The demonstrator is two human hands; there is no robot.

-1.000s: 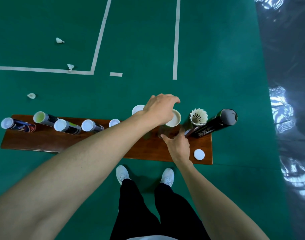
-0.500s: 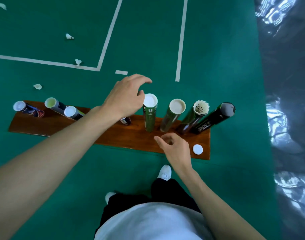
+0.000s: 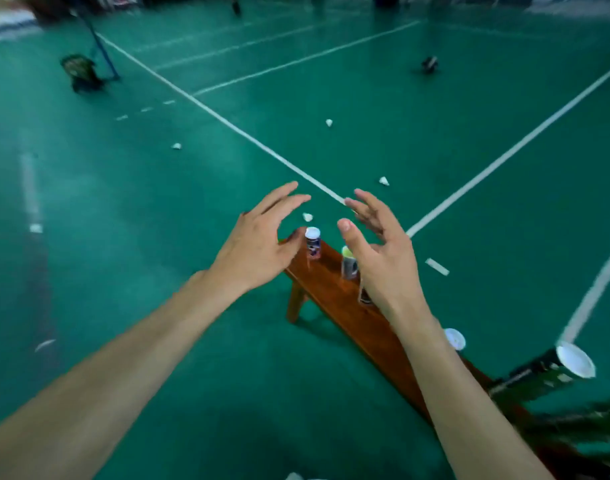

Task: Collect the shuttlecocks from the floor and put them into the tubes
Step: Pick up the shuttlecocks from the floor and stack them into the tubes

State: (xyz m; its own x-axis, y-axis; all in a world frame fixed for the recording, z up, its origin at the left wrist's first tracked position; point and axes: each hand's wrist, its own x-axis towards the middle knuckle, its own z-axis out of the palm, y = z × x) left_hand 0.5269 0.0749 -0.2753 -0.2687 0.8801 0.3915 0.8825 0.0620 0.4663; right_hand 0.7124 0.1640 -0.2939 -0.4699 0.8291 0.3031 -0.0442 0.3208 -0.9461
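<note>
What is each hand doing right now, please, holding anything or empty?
Left hand: open, fingers spread, holding nothing.
Right hand: open, fingers spread, holding nothing.

The bench (image 3: 334,299) is reddish-brown wood with a smooth, slightly glossy finish. On it, the tubes (image 3: 313,243) look like printed cardboard under white plastic caps (image 3: 312,232). Around the bench, the floor (image 3: 158,209) is smooth green matting with a dull sheen and painted white lines (image 3: 227,123).
</note>
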